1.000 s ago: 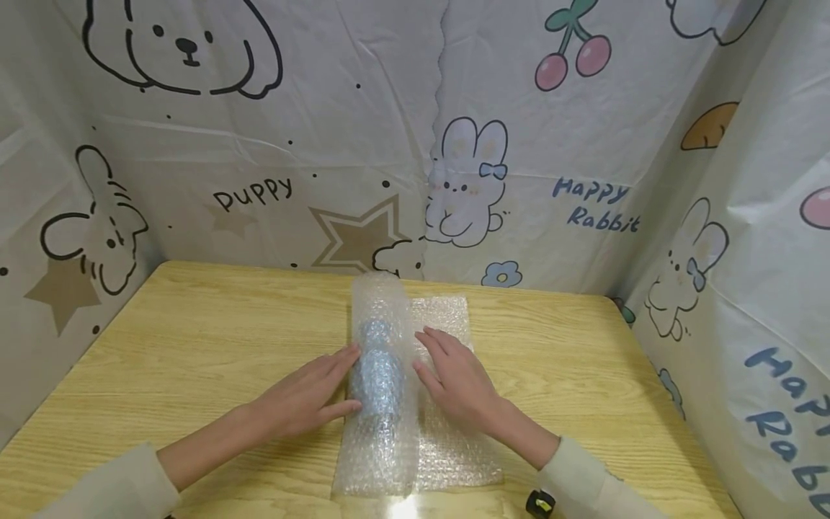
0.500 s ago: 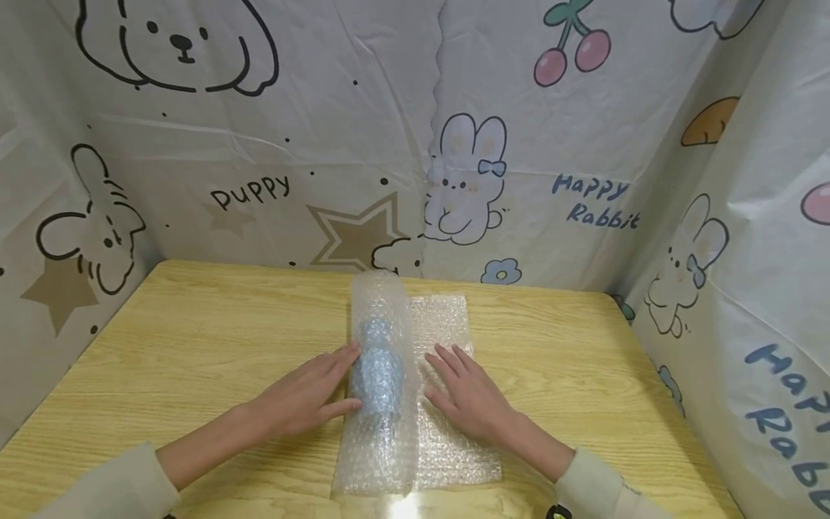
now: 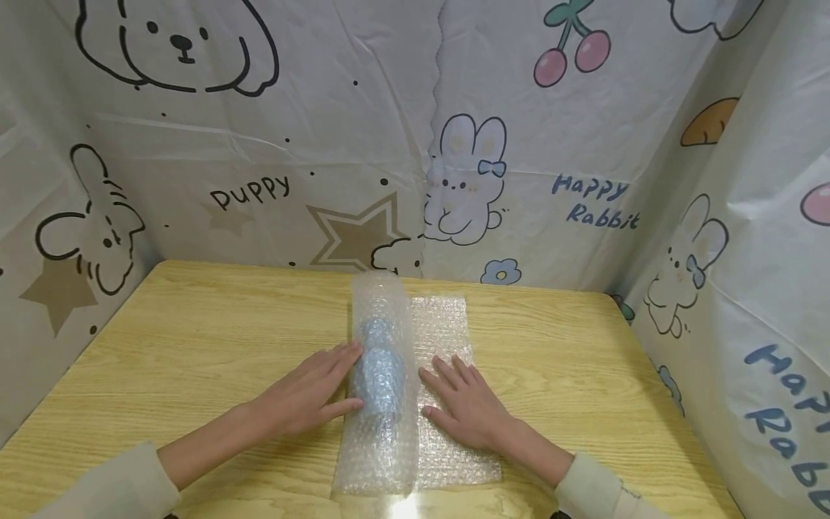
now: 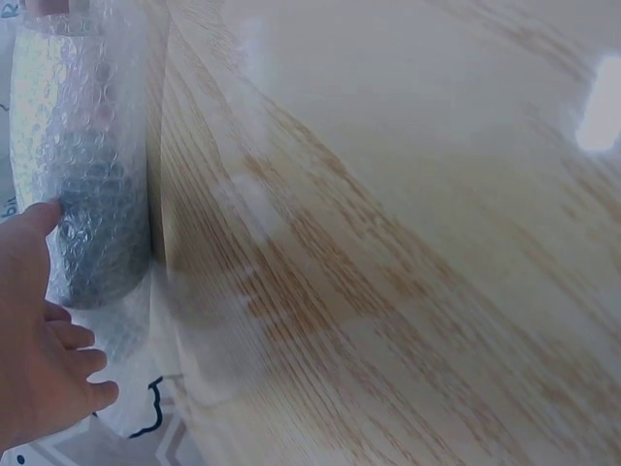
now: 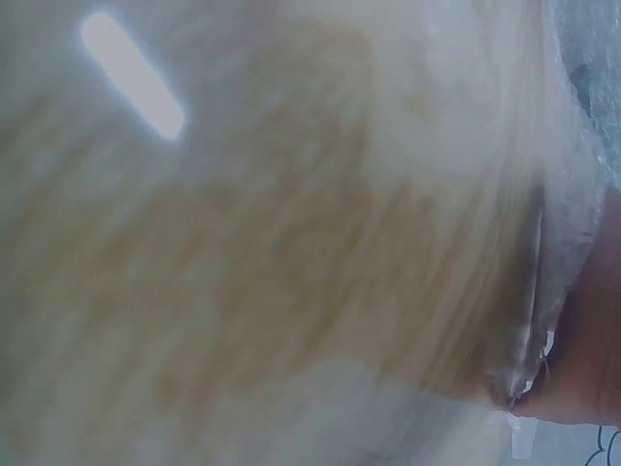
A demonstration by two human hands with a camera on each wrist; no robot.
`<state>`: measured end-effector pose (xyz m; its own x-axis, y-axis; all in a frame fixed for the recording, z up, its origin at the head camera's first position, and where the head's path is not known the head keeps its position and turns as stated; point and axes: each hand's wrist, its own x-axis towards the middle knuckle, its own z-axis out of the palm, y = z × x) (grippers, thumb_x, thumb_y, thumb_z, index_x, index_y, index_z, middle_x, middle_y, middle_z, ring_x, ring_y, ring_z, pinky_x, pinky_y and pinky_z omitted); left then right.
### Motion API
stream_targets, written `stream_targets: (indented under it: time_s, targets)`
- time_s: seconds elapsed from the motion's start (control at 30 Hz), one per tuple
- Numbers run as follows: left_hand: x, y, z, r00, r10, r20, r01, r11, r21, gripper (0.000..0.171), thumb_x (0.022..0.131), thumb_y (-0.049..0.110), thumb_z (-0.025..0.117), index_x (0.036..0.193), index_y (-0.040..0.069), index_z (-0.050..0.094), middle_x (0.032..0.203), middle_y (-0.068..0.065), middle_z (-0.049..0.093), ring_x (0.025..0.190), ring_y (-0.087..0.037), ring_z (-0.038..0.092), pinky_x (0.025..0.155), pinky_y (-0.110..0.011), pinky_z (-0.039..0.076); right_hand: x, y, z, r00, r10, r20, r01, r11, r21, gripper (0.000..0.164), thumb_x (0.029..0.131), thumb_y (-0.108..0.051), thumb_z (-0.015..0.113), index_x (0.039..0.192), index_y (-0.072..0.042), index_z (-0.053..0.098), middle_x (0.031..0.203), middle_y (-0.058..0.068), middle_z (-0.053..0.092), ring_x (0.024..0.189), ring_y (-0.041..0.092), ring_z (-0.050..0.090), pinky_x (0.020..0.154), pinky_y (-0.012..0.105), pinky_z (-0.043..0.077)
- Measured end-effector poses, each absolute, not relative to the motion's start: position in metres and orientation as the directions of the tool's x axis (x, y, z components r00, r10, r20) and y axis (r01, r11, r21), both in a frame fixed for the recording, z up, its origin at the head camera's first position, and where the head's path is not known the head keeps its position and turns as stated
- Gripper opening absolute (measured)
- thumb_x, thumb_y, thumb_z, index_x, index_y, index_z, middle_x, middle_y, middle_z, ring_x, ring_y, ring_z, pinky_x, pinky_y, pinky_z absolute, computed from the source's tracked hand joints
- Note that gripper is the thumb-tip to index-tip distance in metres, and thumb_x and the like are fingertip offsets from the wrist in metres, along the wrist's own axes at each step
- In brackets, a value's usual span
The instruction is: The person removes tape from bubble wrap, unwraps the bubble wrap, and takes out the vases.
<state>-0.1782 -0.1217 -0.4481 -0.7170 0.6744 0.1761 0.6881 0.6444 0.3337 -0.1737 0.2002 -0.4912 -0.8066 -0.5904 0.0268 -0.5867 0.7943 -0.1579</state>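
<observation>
A blue object (image 3: 379, 382), narrower toward its far end, lies inside a roll of bubble wrap (image 3: 379, 468) in the head view; the layers blur what it is. From the roll a flat stretch of bubble wrap (image 3: 441, 321) extends rightward over the table. My left hand (image 3: 301, 400) touches the roll's left side with thumb and fingertips, fingers extended. In the left wrist view, the left hand (image 4: 44, 330) is beside the wrapped roll (image 4: 102, 214). My right hand (image 3: 467, 407) rests palm down on the flat stretch, fingers spread. The right wrist view shows only part of the right hand (image 5: 587, 320).
A wood-grain table (image 3: 227, 324) lies under everything. Behind it hangs a printed curtain (image 3: 363, 130) with animals and lettering, and more of it closes off both sides. Light glares off the table near its front edge.
My right hand has moved off the roll's right side, back and rightward, and settled with spread fingers on the flat bubble wrap. The left hand and the roll have stayed put.
</observation>
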Motion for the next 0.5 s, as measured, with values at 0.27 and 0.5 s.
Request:
stream_targets:
  time_s: [0.27, 0.5]
  targets:
    - [-0.1784, -0.1197, -0.4483, -0.723, 0.67, 0.166, 0.682, 0.656, 0.324, 0.082, 0.101, 0.049, 0.054, 0.153, -0.007, 0.027, 0.157, -0.023, 0.029, 0.143, -0.041, 0.03, 0.115, -0.056, 0.024, -0.1734, 0.201, -0.4968, -0.808, -0.589, 0.023, -0.586, 0.798, -0.142, 0.064, 0.105, -0.055, 0.033, 0.159, -0.02, 0.03, 0.163, 0.013, 0.021, 0.147, 0.043, 0.015, 0.116, 0.061, 0.018]
    - [-0.1783, -0.1179, -0.447, -0.722, 0.672, 0.165, 0.684, 0.658, 0.315, 0.082, 0.101, 0.051, 0.053, 0.154, -0.006, 0.027, 0.157, -0.023, 0.029, 0.143, -0.041, 0.03, 0.115, -0.056, 0.024, -0.1724, 0.2006, -0.4993, -0.809, -0.587, 0.021, -0.584, 0.801, -0.134, 0.065, 0.105, -0.054, 0.032, 0.159, -0.019, 0.028, 0.164, 0.013, 0.019, 0.148, 0.043, 0.013, 0.115, 0.062, 0.016]
